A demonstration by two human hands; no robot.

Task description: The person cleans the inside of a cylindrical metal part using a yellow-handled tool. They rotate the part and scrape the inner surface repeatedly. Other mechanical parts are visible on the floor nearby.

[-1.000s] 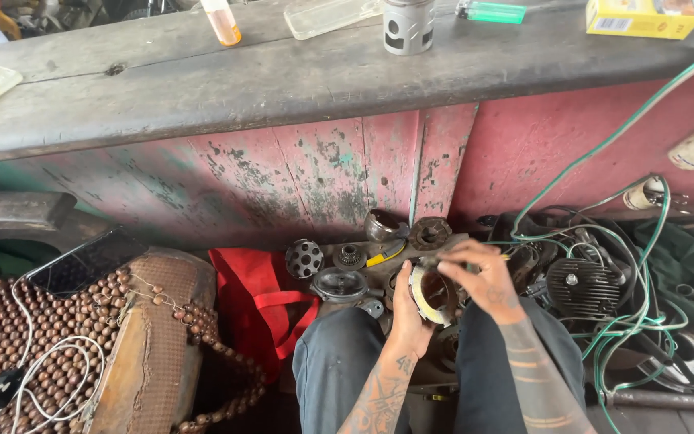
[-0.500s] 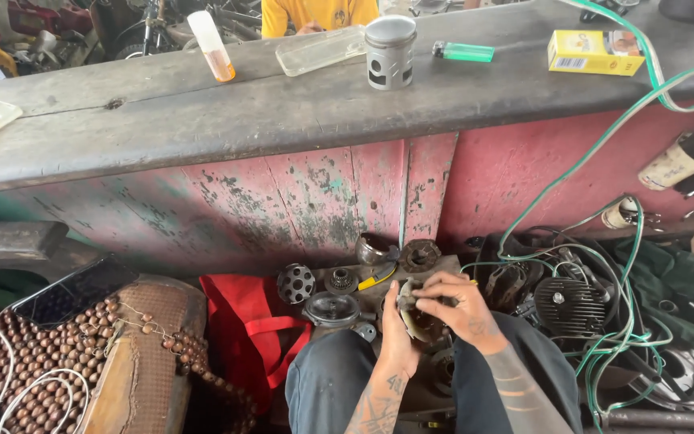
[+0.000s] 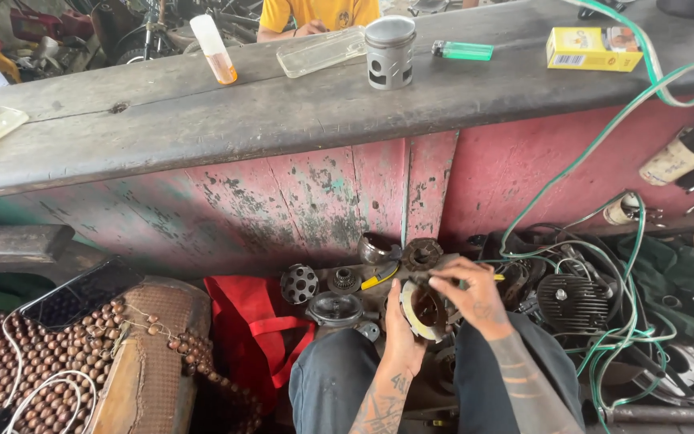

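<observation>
A round metal ring-shaped part (image 3: 423, 309) is held over the knees, cupped from below by the left hand (image 3: 401, 333) and pinched at its upper rim by the right hand (image 3: 475, 301). Greasy cast engine parts (image 3: 339, 299) and green wire (image 3: 604, 241) are crowded against the counter's flaking red front. A ribbed grey piston (image 3: 389, 52), green lighter (image 3: 462, 51) and yellow box (image 3: 590, 49) are seen along the worn wooden counter top (image 3: 162, 120) near its far edge.
</observation>
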